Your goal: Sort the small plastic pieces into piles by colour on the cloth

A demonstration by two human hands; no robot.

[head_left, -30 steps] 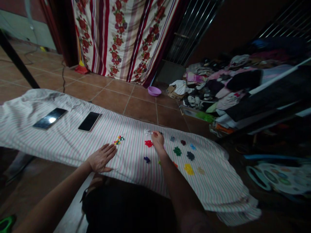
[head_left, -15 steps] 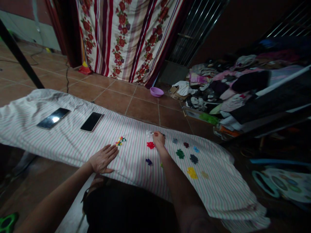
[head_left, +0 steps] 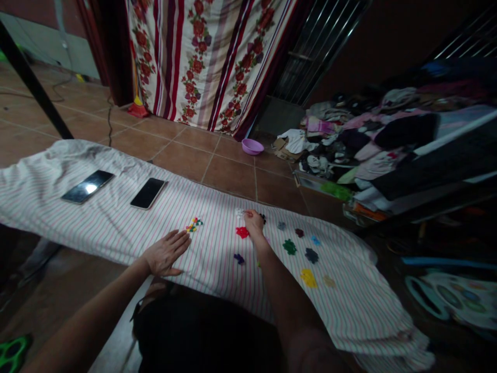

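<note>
My left hand lies flat on the striped cloth, fingers stretched out. Just beyond its fingertips sits a small cluster of red, yellow, green and white pieces. My right hand is at the edge of a little pile of white pieces, thumb and fingers pinched together; what lies between the fingertips is too small to make out. A pile of red pieces is close to its wrist, and black pieces show partly behind the hand. Lime-green pieces are mostly covered by my right forearm.
Dark blue pieces lie between my arms. To the right are green, dark grey, yellow and other small piles. Two phones rest on the left. Beyond the cloth, a purple basin stands on the tiled floor.
The whole view has shifted slightly. My right hand stays by the white pile with its fingers pinched, and my left hand remains flat in place.
</note>
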